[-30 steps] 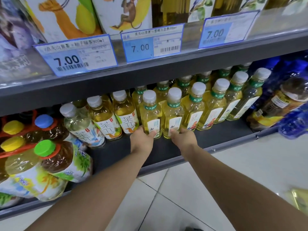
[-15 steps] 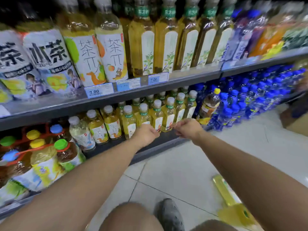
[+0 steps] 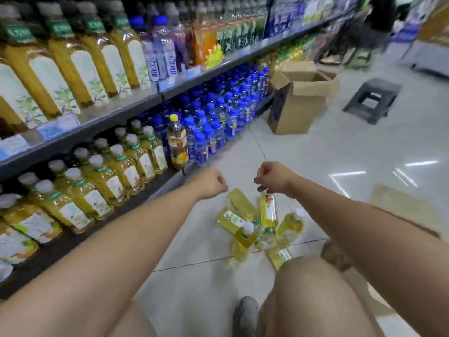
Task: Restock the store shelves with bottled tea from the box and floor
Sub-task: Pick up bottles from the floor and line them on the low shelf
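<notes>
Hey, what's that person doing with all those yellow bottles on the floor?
Someone is restocking bottled tea. Their left hand and right hand hover, fingers curled and holding nothing, above a pile of tea bottles lying on the floor. The bottom shelf beside them already holds rows of tea. An open box stands farther down the aisle, near a stool.

My bare arms reach in from the lower corners to the middle of the frame. My left hand point(image 3: 211, 183) is a loose fist, knuckles up, holding nothing. My right hand point(image 3: 273, 178) hangs near it, apart, fingers point(image 3: 262, 171) curled under, wrist bent down.
</notes>
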Tool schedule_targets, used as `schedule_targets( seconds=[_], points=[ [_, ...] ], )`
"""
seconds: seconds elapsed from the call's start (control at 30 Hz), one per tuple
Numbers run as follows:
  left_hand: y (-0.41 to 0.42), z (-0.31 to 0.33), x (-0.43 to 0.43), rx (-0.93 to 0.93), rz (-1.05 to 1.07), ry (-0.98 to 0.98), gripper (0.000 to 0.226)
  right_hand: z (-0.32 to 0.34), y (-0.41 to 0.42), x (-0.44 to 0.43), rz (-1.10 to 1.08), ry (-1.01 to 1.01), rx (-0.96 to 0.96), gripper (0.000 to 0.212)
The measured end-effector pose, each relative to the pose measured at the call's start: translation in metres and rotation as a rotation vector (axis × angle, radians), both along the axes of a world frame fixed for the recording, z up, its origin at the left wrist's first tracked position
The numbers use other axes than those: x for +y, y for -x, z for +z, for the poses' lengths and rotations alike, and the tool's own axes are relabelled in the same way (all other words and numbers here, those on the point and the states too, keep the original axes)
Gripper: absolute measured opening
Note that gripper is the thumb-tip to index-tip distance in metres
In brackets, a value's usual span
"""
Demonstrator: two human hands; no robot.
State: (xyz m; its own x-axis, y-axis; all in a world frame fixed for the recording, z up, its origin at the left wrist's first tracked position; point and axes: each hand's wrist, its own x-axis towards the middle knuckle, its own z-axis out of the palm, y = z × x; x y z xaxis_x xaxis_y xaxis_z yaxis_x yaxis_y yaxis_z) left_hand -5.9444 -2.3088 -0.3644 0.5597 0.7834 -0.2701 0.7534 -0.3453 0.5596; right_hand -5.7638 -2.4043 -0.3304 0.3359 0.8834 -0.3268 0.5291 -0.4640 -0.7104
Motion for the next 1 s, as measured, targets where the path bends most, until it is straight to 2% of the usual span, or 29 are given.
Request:
schedule_targets(
  seconds=[0.1, 0.13, 0.27, 0.37, 0.43, 0.53, 0.6, 0.67, 0.8, 1.0],
  points=[
    [-0.05, -0.036, -0.021, 0.105, -0.154, -0.026, 0.021, -0.041, -0.049, -0.036, 0.001, 0.112, -0.146, 0.005],
    [-0.063, -0.049, -0.028, 0.15, -0.194, -0.024, 0.022, -0.056, -0.062, -0.046, 0.01, 0.155, -0.193, 0.007],
    [-0.099, -0.099, -0.041, 0.273, -0.237, 0.027, 0.027, -0.11, -0.107, -0.072, 0.013, 0.207, -0.315, 0.024],
    [-0.111, -0.13, -0.043, 0.342, -0.249, 0.018, 0.048, -0.141, -0.133, -0.071, -0.036, 0.132, -0.4, 0.038],
    [-0.114, -0.148, -0.046, 0.403, -0.251, 0.036, 0.054, -0.158, -0.146, -0.064, -0.044, 0.156, -0.411, 0.049],
    [-0.114, -0.172, -0.048, 0.448, -0.217, 0.02, 0.052, -0.182, -0.16, -0.051, 0.002, 0.253, -0.376, 0.06],
    [-0.115, -0.183, -0.045, 0.447, -0.194, 0.005, 0.053, -0.196, -0.167, -0.041, 0.011, 0.273, -0.359, 0.059],
    [-0.114, -0.189, -0.041, 0.437, -0.166, -0.008, 0.044, -0.21, -0.17, -0.035, -0.053, 0.263, -0.36, 0.052],
    [-0.106, -0.193, -0.026, 0.388, -0.015, 0.016, 0.034, -0.232, -0.168, -0.034, -0.146, 0.322, -0.353, 0.05],
    [-0.078, -0.193, -0.013, 0.204, 0.239, 0.119, 0.031, -0.232, -0.155, -0.032, -0.172, 0.305, -0.394, 0.035]
  ],
)
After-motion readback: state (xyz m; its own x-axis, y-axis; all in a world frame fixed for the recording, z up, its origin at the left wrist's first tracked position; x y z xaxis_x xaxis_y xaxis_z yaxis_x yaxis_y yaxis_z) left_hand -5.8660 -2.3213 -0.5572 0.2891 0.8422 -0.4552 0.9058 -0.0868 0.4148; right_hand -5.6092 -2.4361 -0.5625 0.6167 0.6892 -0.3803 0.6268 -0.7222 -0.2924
